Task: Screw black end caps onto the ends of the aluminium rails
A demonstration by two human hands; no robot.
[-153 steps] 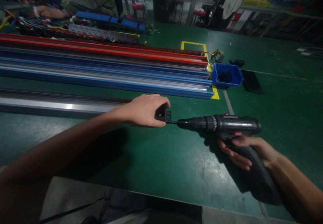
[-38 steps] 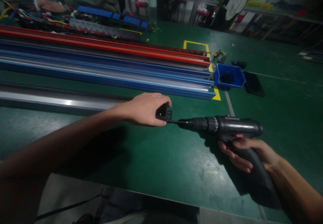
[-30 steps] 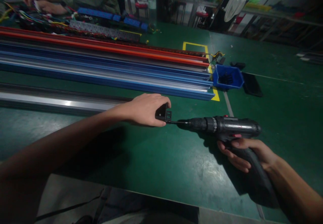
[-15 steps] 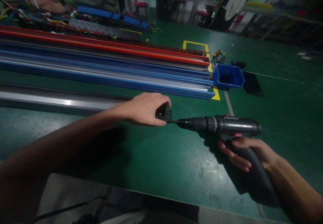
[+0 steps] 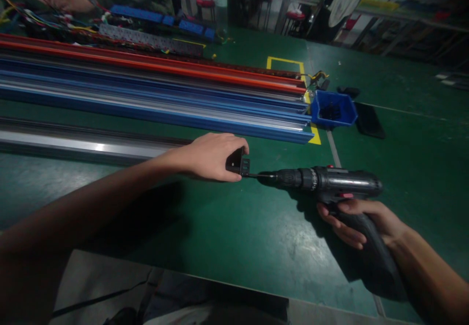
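Observation:
My left hand (image 5: 210, 156) is closed over the end of a long grey metal rail (image 5: 91, 145) lying on the green table (image 5: 227, 237). Its fingers pinch a small black end bracket (image 5: 237, 162) against the rail's end. My right hand (image 5: 357, 220) grips the handle of a black cordless drill (image 5: 330, 184). The drill lies level, pointing left, and its thin bit touches the bracket's side.
Long blue, grey and orange rails (image 5: 154, 88) lie stacked behind the left hand. A blue bin (image 5: 332, 110) of dark parts and a flat black pad (image 5: 370, 119) sit at their right end. Another person's hands (image 5: 62, 0) work among wires at the far left.
Both hands and the drill hold nearly the same pose throughout; only the view shifts slightly. The other person's hands move about at the far left.

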